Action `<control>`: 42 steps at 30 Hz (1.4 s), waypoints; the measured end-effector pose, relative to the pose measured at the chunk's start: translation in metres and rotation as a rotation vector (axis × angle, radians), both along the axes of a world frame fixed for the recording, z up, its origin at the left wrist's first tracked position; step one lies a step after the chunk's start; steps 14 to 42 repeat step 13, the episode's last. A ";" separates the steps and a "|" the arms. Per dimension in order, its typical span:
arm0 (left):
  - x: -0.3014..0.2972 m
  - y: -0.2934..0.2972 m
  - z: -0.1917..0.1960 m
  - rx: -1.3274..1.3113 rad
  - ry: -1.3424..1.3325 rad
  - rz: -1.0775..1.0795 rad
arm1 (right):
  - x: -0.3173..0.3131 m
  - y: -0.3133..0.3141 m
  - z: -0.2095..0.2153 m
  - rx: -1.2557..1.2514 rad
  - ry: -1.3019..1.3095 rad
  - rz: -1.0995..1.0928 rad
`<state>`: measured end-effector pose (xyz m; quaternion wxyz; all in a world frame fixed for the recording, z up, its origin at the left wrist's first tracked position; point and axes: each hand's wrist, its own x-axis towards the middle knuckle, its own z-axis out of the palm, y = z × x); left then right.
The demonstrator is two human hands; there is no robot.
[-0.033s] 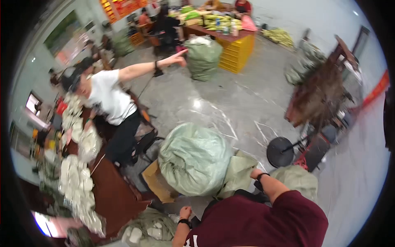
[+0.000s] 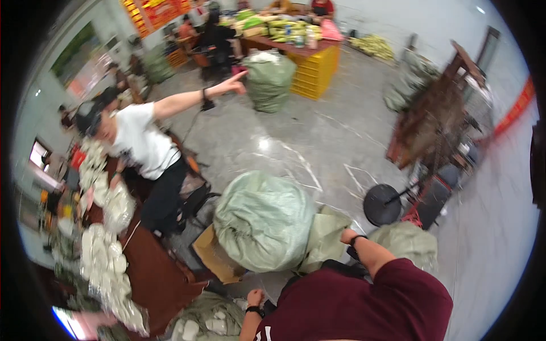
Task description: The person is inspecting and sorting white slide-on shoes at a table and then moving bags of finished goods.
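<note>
My left hand (image 2: 255,296), with a dark band at the wrist, is curled closed beside my lap, and I see nothing in it. Near it lies an opened woven sack (image 2: 199,312) with white pieces inside. My right hand (image 2: 347,236) is closed at the edge of a flattened green woven sack (image 2: 325,241); its fingertips are hidden, so I cannot tell whether it grips the cloth. Just ahead stands a big, bulging pale green sack (image 2: 264,221), with an open cardboard box (image 2: 219,256) at its left.
A co-worker in a white shirt (image 2: 145,133) sits at left, one arm pointing. Beside them, a brown table (image 2: 151,273) bears bagged white pieces. A round black base (image 2: 381,205) and another sack (image 2: 406,247) lie right. Yellow crates (image 2: 313,74) and a full sack (image 2: 270,82) stand farther off.
The whole view has shifted slightly, so most things sit a little farther left. My hands keep their places, and the co-worker's arm stays outstretched.
</note>
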<state>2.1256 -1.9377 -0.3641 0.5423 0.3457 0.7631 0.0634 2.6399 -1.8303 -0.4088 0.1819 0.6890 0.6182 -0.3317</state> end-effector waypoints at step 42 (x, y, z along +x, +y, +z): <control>-0.024 -0.001 -0.023 -0.051 0.072 -0.163 | -0.017 0.015 0.049 0.049 0.085 -0.302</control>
